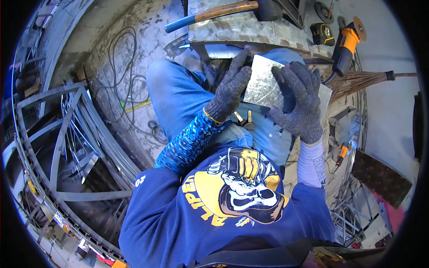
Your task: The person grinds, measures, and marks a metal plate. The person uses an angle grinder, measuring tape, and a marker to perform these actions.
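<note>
A shiny metal sheet (262, 85) is tilted above my lap, its right part partly hidden behind my right hand. My left hand (230, 88), in a dark grey knit glove, is at the sheet's left edge; its thumb is hidden, and the long fingers point up along that edge. Over the right part of the sheet is my right hand (302, 100), gloved alike, with thumb and fingers spread apart and a dark shadow between them. Two fingertips overlap the sheet's face.
A hammer (214, 15) lies on a metal block (232, 32) ahead. To its right are a tape measure (322, 34), an orange angle grinder (347, 47) and a straw broom (362, 80). Metal frames (58, 147) stand at left; a cable (111, 67) loops over the floor.
</note>
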### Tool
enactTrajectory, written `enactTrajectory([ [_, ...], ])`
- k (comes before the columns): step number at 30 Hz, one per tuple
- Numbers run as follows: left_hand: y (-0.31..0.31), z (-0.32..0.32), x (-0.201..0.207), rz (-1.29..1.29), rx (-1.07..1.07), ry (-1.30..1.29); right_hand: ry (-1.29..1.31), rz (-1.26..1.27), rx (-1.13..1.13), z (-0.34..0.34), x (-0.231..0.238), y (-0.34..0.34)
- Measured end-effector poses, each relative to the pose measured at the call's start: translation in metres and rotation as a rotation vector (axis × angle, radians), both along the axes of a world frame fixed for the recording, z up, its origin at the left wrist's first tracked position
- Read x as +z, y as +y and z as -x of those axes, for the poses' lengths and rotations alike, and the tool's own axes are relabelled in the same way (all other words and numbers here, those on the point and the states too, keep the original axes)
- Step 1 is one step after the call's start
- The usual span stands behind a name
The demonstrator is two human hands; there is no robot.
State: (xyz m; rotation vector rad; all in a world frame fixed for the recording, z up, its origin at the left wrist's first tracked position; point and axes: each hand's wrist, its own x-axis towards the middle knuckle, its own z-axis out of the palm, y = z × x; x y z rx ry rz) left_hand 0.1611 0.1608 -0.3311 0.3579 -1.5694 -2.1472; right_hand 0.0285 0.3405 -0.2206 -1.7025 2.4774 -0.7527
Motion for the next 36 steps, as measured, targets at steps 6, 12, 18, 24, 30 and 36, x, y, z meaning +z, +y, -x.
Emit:
enactTrajectory([
  [6, 0.004, -0.005, -0.006, -0.013, -0.108, 0.072, 0.013, 0.023, 0.021, 0.003, -0.005, 0.0],
  [12, 0.003, -0.005, -0.008, 0.093, -0.113, 0.083, 0.005, 0.039, 0.031, 0.003, -0.005, -0.001],
  [18, 0.003, -0.006, -0.013, -0.027, -0.15, 0.085, 0.005, 0.032, 0.04, 0.003, -0.004, -0.002],
  [24, 0.002, -0.005, -0.002, -0.059, -0.18, 0.101, 0.017, 0.031, 0.037, 0.002, -0.003, -0.001],
  [30, 0.005, -0.002, -0.01, -0.203, -0.127, 0.072, 0.016, 0.025, 0.038, 0.002, -0.002, -0.002],
  [36, -0.004, -0.004, -0.002, -0.287, -0.17, -0.016, 0.021, 0.011, 0.027, 0.0, -0.001, -0.003],
])
